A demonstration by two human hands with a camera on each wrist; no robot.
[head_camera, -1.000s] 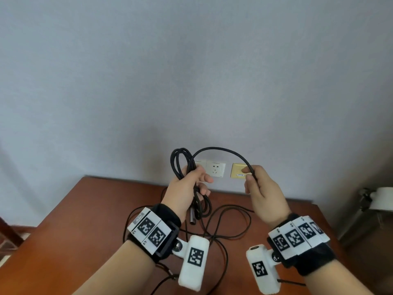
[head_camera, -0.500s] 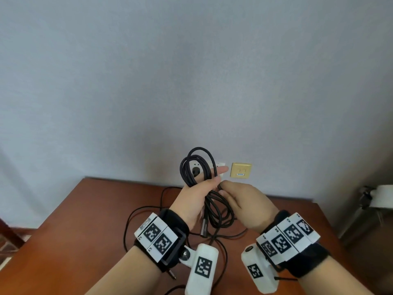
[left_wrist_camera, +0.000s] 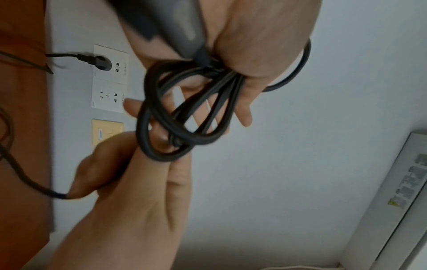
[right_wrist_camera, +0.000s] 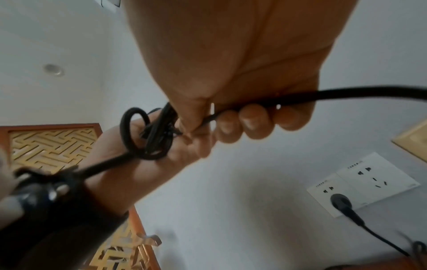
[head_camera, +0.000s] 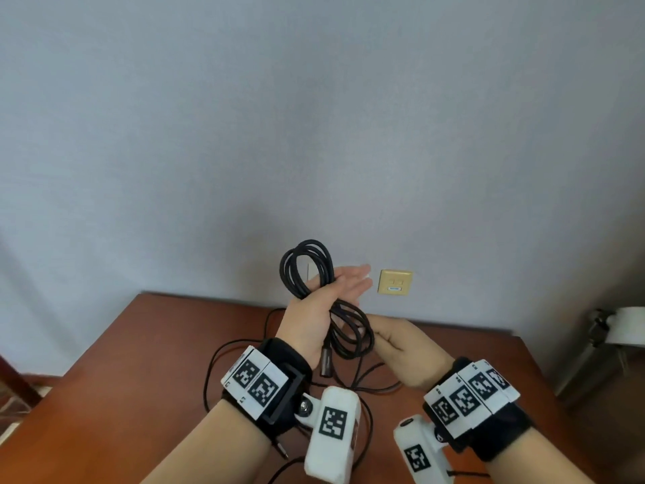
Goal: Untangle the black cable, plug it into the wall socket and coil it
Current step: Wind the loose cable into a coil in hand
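Note:
The black cable (head_camera: 310,243) is wound in several loops round my left hand (head_camera: 335,295), which is raised in front of the wall with its fingers (head_camera: 359,279) straight. A connector end (head_camera: 326,363) hangs below that palm. My right hand (head_camera: 398,344) sits just right of the coil's lower end, fingers (right_wrist_camera: 242,124) curled round a strand. The cable's plug (left_wrist_camera: 101,63) sits in the white wall socket (left_wrist_camera: 115,54) and shows again as the plug (right_wrist_camera: 339,201) in the right wrist view. Slack cable lies on the brown table (head_camera: 139,379).
A yellow wall plate (head_camera: 394,281) is right of the sockets, and a second white socket (left_wrist_camera: 108,96) has nothing in it. A white appliance (head_camera: 624,330) stands past the table's right end. A dark chair part (head_camera: 7,375) shows at the left edge.
My right hand brought its arched strand in from the right to my left hand, then dropped below the coil. My left fingers went from curled on the coil to straight.

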